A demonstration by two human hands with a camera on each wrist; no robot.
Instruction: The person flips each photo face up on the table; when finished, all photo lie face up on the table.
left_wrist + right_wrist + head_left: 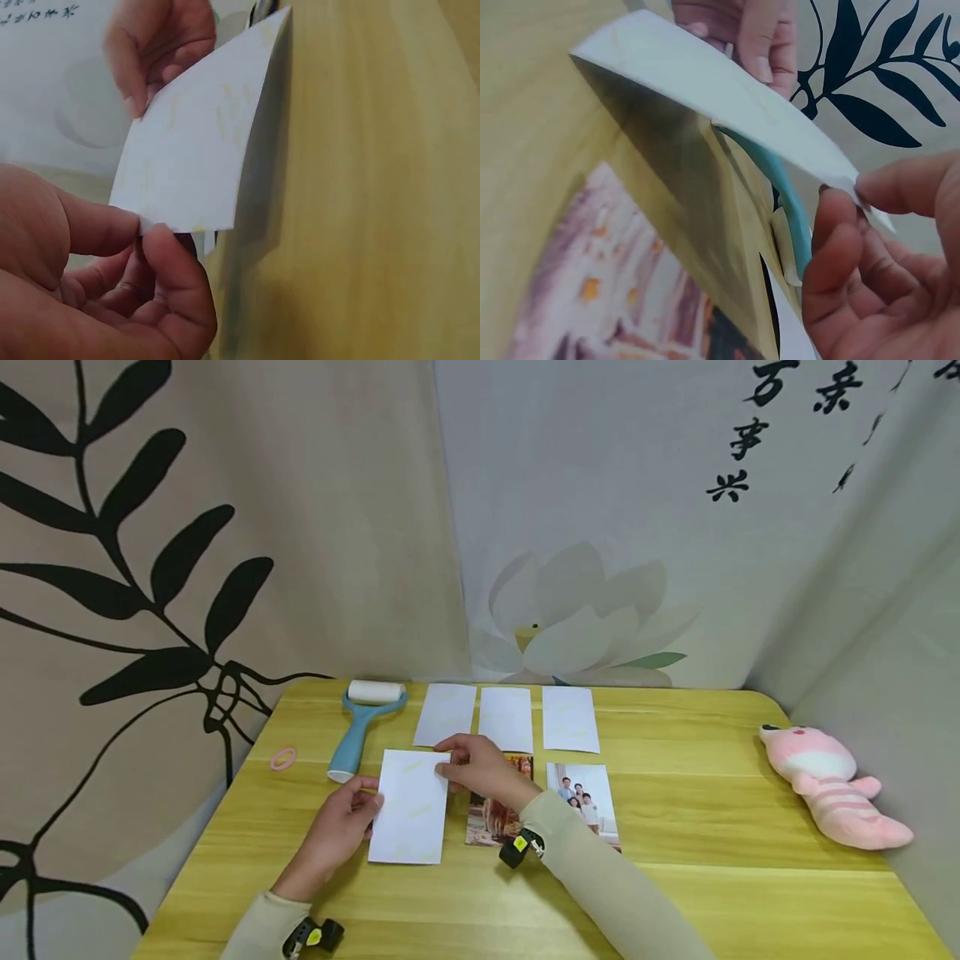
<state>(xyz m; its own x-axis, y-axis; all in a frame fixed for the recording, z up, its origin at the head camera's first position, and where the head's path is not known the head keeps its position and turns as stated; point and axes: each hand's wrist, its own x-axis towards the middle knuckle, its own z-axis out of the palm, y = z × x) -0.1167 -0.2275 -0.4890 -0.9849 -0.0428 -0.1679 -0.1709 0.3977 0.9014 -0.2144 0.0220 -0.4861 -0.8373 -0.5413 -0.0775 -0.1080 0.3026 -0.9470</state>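
Both hands hold one white card (408, 810) with faint yellowish marks, raised a little above the wooden table. My left hand (341, 827) pinches its left edge between thumb and fingers. At the upper right corner, my right hand (483, 768) pinches it; the right wrist view shows the card (705, 79) bowing slightly between the hands. Under the right hand and wrist lies a brownish photo (487, 818), partly covered. A family photo (588, 797) lies to its right, its lower edge near the right sleeve. The underside of the held card is hidden.
Along the back lie three white cards: left (446, 714), middle (506, 718), right (570, 718). A blue-handled lint roller (356, 739) and a pink ring (283, 759) are at the left. A pink plush toy (832, 785) rests at the table's right edge. Curtains stand behind.
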